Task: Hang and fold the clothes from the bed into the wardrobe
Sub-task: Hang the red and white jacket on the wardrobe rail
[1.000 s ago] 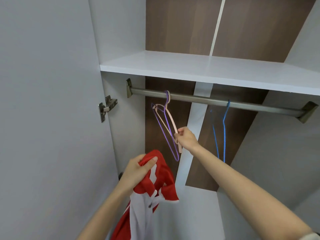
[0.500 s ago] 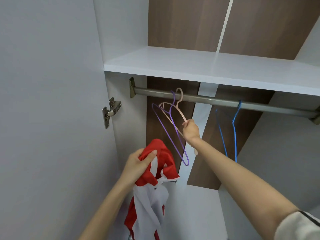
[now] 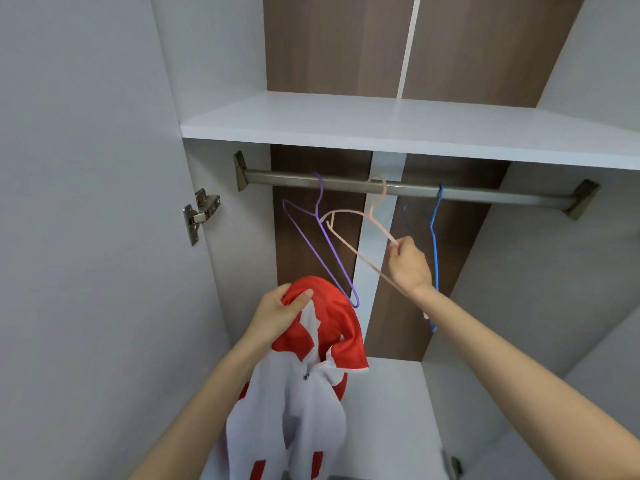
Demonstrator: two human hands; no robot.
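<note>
Pink hanger (image 3: 382,230) slid right, between right fingers (image 3: 401,244), garment (image 3: 332,323) in left fingers (image 3: 273,295)

The right hand (image 3: 408,268) pinches one arm of a tilted pink hanger (image 3: 360,256), whose hook sits on the rail (image 3: 485,194) above it. 1 purple hanger (image 3: 333,251) hangs to its left and 1 blue hanger (image 3: 435,251) just behind it. Lower left, the left hand (image 3: 280,313) grips a dangling red and white garment (image 3: 311,375).

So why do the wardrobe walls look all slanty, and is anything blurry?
Head view: the wide-angle lens leans the wardrobe walls outward; light is soft and even, with shade under the shelf; the pink hanger and the red and white top look sharp.
</note>
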